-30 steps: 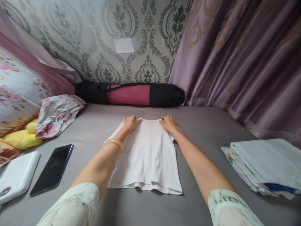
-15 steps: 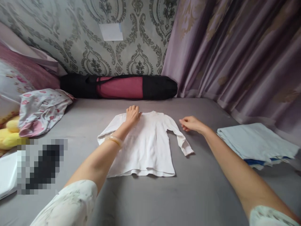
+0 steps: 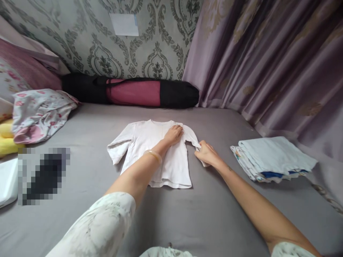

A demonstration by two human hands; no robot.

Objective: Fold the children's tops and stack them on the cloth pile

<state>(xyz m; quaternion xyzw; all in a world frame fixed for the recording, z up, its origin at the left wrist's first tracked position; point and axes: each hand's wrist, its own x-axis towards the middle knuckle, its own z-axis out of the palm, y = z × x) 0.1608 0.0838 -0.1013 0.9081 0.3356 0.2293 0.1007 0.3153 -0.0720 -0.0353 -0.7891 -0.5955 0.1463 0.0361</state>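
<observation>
A white shirt (image 3: 150,138) lies spread out on the gray sheet (image 3: 214,214), in the middle. Its neck is at the far side and its bottom edge is at the near side. The left hand (image 3: 173,135) lies on top of the shirt, near the right shoulder, with its fingers stretched out. A bracelet (image 3: 154,155) is on that arm. The right hand (image 3: 207,153) has its fingers closed, pinching the sleeve on the right. The other sleeve sticks out to the left.

On the right is a pile of folded clothes (image 3: 276,157), well apart from the shirt. A long black and red bag (image 3: 134,92) lies at the far side, by the wall (image 3: 107,46). A crumpled flowery cloth (image 3: 43,114) is on the far left.
</observation>
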